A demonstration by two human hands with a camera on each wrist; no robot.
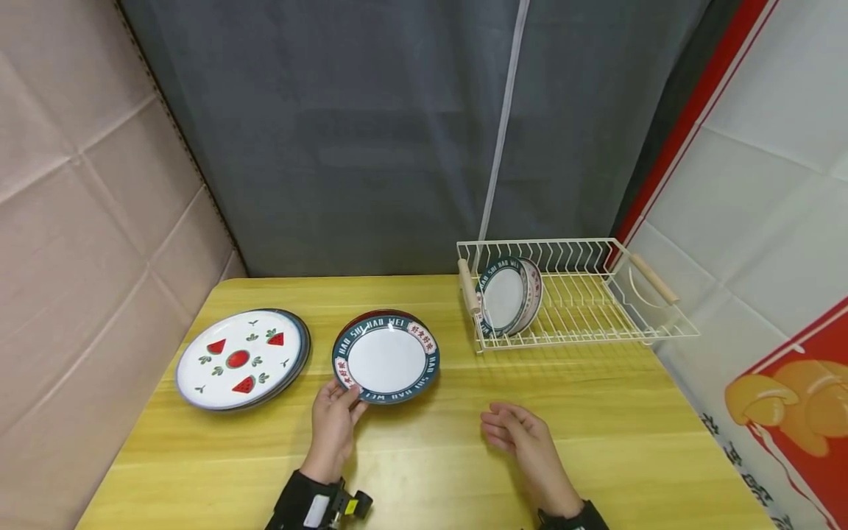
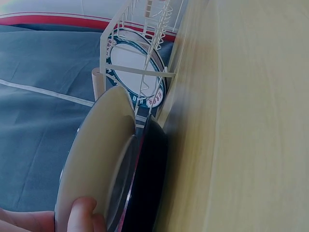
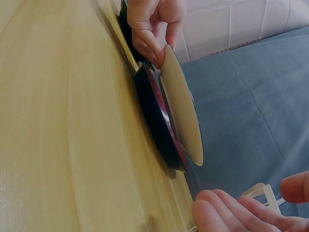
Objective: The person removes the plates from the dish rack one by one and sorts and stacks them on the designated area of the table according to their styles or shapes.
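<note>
With thumb and fingers my left hand [image 1: 333, 425] pinches the near-left rim of a white plate [image 1: 387, 361] that has a dark green lettered band. Its pale underside shows in both wrist views. The plate is tilted up off a dark bowl-like dish [image 3: 157, 121] with a reddish inside, which sits on the table under it. In the head view only a red edge of that dish peeks out behind the plate. My right hand [image 1: 525, 445] hovers over the table to the right, fingers loosely bent, holding nothing.
A cream wire dish rack [image 1: 583, 302] with wooden handles stands at the back right. At its left end a green-banded plate [image 1: 505, 298] and a pink-patterned dish [image 1: 534, 294] stand upright. To the left, an oval watermelon-patterned plate [image 1: 225, 379] lies on darker plates.
</note>
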